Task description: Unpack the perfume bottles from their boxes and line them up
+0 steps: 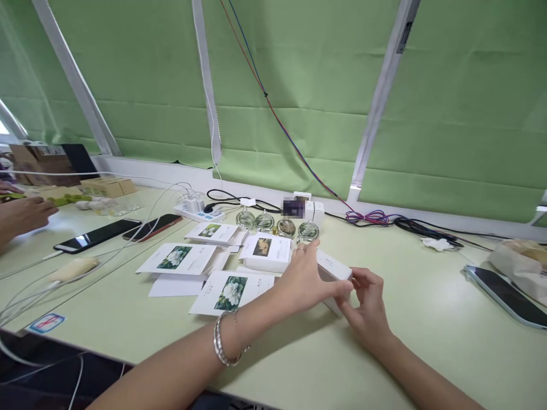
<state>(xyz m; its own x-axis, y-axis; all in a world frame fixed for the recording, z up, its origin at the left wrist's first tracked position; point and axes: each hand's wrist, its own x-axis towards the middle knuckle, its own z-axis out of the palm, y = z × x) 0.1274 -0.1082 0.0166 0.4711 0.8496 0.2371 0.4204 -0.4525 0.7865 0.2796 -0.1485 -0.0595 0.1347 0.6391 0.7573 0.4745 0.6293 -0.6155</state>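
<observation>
A small white cardboard box (333, 263) is held between my two hands above the table, tilted. My left hand (301, 276) reaches across its near side, thumb and fingers closed on it. At the box's right end, my right hand (367, 304) grips with thumb and fingers. To the left lie several flat white cartons with flower pictures, among them a front carton (233, 291), a left carton (177, 259) and a back carton (211, 232). A fuller white box (267, 250) sits beside my left hand. Behind stand several round glass bottles (265, 221).
Two phones (100, 234) (152, 226) lie left among white cables, near a power strip (199, 213). Another phone (508, 293) and a cloth bag (519, 265) are at the right. Coiled black cables (421, 228) run along the back. Another person's hand (28, 216) is at far left.
</observation>
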